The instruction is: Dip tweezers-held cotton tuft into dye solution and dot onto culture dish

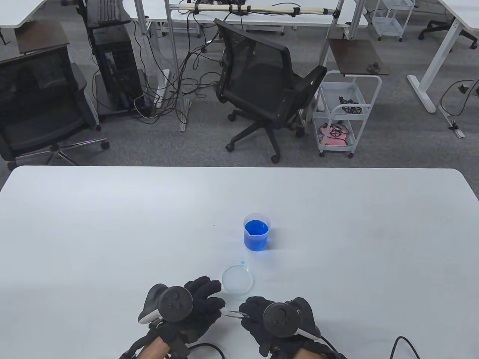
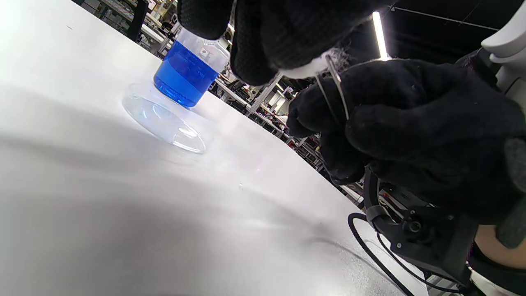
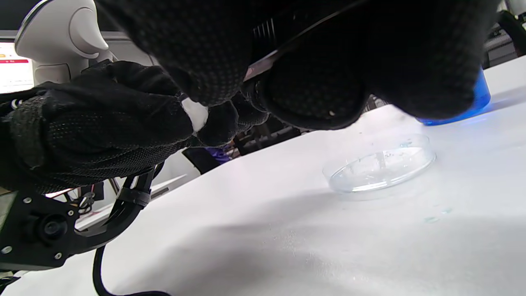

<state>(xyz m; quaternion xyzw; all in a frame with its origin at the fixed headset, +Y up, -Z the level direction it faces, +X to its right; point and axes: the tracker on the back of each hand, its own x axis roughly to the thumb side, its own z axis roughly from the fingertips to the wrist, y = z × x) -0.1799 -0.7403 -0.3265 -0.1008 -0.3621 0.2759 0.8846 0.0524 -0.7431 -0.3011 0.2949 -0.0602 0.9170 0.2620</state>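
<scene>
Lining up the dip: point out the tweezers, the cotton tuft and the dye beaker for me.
tweezers (image 1: pixel 235 313): table view, middle of the metal arms between the hands.
cotton tuft (image 3: pixel 195 114): right wrist view, white wad's exposed face.
dye beaker (image 1: pixel 256 236): table view, blue-filled side wall.

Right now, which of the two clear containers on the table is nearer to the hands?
The dish: flat, shallow, nearly empty, just beyond both hands. The beaker of blue dye stands farther back.

black office chair (image 1: pixel 262 82) | white wire cart (image 1: pixel 346 112) | computer tower (image 1: pixel 116 74) | floor cables (image 1: pixel 179 78)
</scene>
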